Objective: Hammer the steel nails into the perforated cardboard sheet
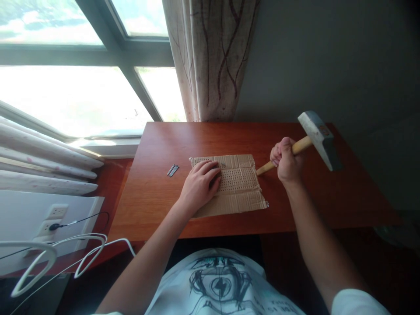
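A hammer [316, 135] with a grey metal head and a wooden handle is raised at the right, its head up and away from the table. My right hand [288, 162] is closed round the handle, whose lower end points toward the cardboard's right edge. My left hand [203, 181] rests on the left part of a brown cardboard piece [239, 201]. Its thumb and forefinger come close together; anything between them is too small to make out. Rows of small dark holes cover the cardboard's middle, and tiny dark specks show just beyond my left fingertips.
Several loose nails [173, 170] lie together on the reddish wooden table [157, 144], left of the cardboard. Behind the table hang a patterned curtain [216, 61] and a grey wall. White cables [95, 249] loop near a wall socket [58, 211] at lower left.
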`<action>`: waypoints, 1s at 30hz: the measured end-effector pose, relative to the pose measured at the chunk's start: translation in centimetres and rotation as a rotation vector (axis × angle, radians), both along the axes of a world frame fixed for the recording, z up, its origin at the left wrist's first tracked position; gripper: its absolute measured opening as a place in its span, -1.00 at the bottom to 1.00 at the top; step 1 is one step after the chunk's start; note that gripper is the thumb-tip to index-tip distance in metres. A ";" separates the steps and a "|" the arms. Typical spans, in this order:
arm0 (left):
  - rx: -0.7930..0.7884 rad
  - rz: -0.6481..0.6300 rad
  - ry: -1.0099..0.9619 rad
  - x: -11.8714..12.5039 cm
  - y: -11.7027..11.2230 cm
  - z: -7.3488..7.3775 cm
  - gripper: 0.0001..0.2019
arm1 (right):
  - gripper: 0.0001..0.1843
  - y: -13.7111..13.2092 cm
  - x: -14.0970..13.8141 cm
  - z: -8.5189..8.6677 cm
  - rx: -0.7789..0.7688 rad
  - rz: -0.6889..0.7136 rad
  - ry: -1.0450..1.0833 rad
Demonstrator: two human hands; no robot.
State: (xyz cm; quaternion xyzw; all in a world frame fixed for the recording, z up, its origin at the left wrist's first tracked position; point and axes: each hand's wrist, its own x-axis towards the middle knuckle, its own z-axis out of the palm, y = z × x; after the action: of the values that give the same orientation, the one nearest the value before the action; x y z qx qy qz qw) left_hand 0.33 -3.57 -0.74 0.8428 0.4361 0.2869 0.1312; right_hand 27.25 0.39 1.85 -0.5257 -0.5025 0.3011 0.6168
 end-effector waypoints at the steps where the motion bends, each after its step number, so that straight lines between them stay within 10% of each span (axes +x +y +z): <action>1: 0.001 -0.001 0.005 0.0 0.0 0.0 -0.74 | -0.36 0.0 0.0 -0.2 -0.002 0.005 -0.002; 14: 0.097 0.189 -0.010 -1.5 -0.4 2.9 -0.72 | -0.32 -0.9 0.3 -0.6 -0.041 0.038 0.044; 22: -0.202 0.679 0.374 -10.0 1.9 -0.4 -0.66 | -0.33 -0.8 0.0 -0.7 -0.026 0.016 0.019; 30: -0.333 0.644 0.458 -11.3 3.7 -2.2 -0.67 | -0.33 -1.0 -0.3 -0.8 -0.058 -0.011 0.000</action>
State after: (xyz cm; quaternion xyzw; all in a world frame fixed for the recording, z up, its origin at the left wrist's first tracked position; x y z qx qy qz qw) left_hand -10.97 0.16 -2.93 0.6727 0.7353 0.0445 0.0689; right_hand 26.98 -0.56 1.01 -0.5461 -0.4907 0.3123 0.6029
